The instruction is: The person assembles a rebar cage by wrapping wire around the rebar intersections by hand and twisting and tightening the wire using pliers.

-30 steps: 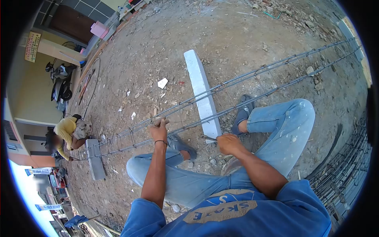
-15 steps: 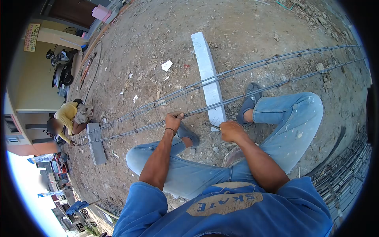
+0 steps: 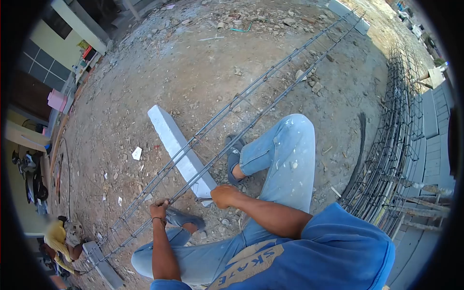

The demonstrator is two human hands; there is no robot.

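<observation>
The right hand (image 3: 224, 196) is closed on a slim dark tool (image 3: 205, 198) beside the near end of a white block (image 3: 173, 137), while the left hand (image 3: 159, 209) appears clamped on the near bar of the rebar cage (image 3: 251, 126), presumably to steady it. The cage lies across that block, with a grey block (image 3: 102, 267) near its left end and a pale block (image 3: 346, 15) at its far end, apparently to keep it off the rubble. Against the earlier frame, the view has swung right, bringing the pale block and stacked cages (image 3: 386, 140) into fuller sight; the left hand remains on the bar.
</observation>
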